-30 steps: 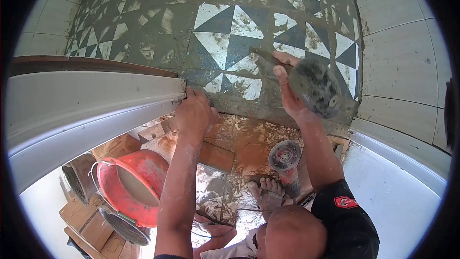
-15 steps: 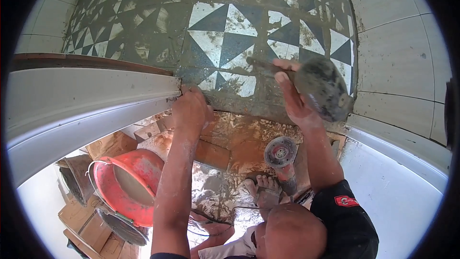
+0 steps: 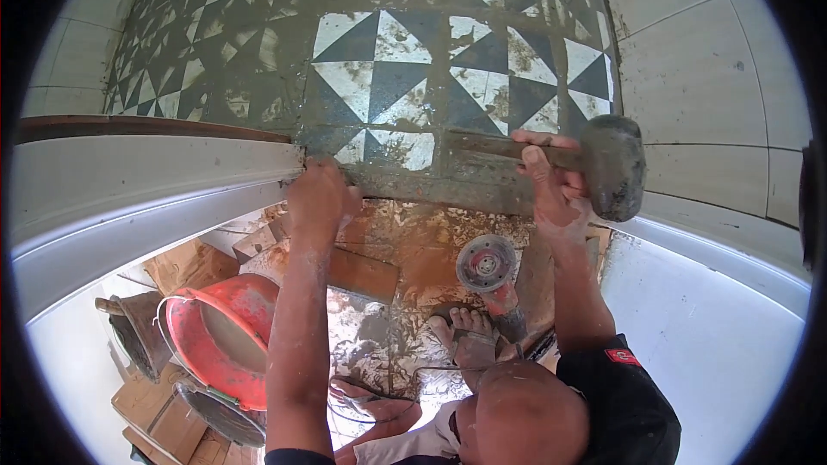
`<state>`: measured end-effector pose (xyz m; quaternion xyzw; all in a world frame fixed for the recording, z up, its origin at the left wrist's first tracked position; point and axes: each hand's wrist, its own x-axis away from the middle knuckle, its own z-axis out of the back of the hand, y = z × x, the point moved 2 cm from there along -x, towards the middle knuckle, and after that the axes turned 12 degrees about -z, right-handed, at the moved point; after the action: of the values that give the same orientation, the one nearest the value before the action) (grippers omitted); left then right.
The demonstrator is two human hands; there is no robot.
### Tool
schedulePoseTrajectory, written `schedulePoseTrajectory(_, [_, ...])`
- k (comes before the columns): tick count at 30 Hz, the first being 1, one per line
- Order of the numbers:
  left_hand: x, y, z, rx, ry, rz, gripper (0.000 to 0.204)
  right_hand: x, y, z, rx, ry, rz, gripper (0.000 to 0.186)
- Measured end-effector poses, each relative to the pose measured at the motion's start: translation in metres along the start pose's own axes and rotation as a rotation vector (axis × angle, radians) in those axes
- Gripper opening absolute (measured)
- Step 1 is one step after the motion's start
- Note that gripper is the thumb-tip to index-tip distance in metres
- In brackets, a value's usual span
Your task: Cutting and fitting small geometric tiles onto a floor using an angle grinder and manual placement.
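My right hand (image 3: pixel 551 185) grips the wooden handle of a grey rubber mallet (image 3: pixel 616 164), whose head hangs off to the right over the edge of the patterned floor. Blue and white triangle tiles (image 3: pixel 405 60) smeared with mortar fill the top of the view. A narrow muddy tile strip (image 3: pixel 431 185) runs along their near edge. My left hand (image 3: pixel 319 198) rests on the left end of that strip, beside the white door frame (image 3: pixel 129 198). Its fingers curl down and the tips are hidden.
Below the step lie an angle grinder (image 3: pixel 487 263), brown tile pieces (image 3: pixel 366 274) and wet mortar. An orange bucket (image 3: pixel 224 336) and a dark pan (image 3: pixel 138 331) stand lower left. A sandalled foot (image 3: pixel 469 336) is near the grinder. Pale wall tiles (image 3: pixel 706 95) rise on the right.
My right hand has carried the mallet a little to the right and lower, off the patterned tiles. My left hand has stayed on the strip's end.
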<state>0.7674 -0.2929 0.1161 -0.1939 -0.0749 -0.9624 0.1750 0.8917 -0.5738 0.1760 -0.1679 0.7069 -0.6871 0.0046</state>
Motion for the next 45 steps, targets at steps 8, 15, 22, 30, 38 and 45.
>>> schedulePoseTrajectory(8, [0.003,-0.005,-0.006,-0.088,-0.017,0.009,0.051,0.011,0.022,-0.028,0.095,-0.247,0.063,0.019])
schedulePoseTrajectory(15, [0.009,-0.02,-0.016,-0.007,0.033,0.005,0.055,0.0,-0.012,-0.1,0.623,-0.324,0.663,0.014])
schedulePoseTrajectory(22, [0.006,-0.006,-0.016,-0.054,0.034,0.023,0.049,-0.018,0.046,-0.18,0.474,-0.248,0.874,0.01])
schedulePoseTrajectory(30, [0.006,-0.002,-0.01,-0.032,-0.006,0.047,0.071,-0.025,0.077,-0.187,0.213,-0.384,0.524,0.011])
schedulePoseTrajectory(38, [0.005,-0.01,-0.02,0.004,0.049,0.036,0.047,-0.005,0.035,-0.146,0.262,-0.36,0.33,0.016])
schedulePoseTrajectory(45, [0.014,-0.006,-0.008,0.016,0.033,-0.066,0.057,0.003,0.002,-0.048,-0.038,-0.072,0.095,0.021])
